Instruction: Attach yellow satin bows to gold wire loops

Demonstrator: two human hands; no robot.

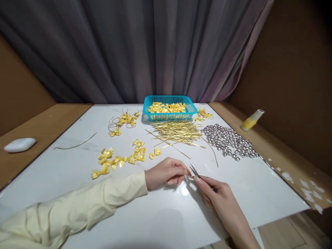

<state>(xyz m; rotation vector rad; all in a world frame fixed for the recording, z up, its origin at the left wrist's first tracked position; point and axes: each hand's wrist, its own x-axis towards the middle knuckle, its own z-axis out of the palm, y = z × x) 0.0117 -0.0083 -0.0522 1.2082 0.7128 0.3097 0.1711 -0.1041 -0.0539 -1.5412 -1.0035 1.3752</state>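
My right hand (216, 197) is closed around a small pair of metal scissors (194, 171), whose pointed blades stick out past the fingertips toward my left hand (171, 172). That left hand is pinched, with its fingertips beside the blades. A small pale piece (191, 178) shows between the two hands, too small to name. Loose yellow ribbon bows (119, 162) lie to the left of my left hand, and a single bow (155, 153) lies just beyond it. Farther back is a pile of gold twist ties (178, 132).
A turquoise basket (169, 118) of yellow bows stands at the back. Bows with wire loops (127, 120) lie to its left. Silver ring-like pieces (229, 140) are heaped at right. A yellow-and-white cone (252, 120) and white scraps (307, 193) are on the right ledge, a white object (20, 145) on the left.
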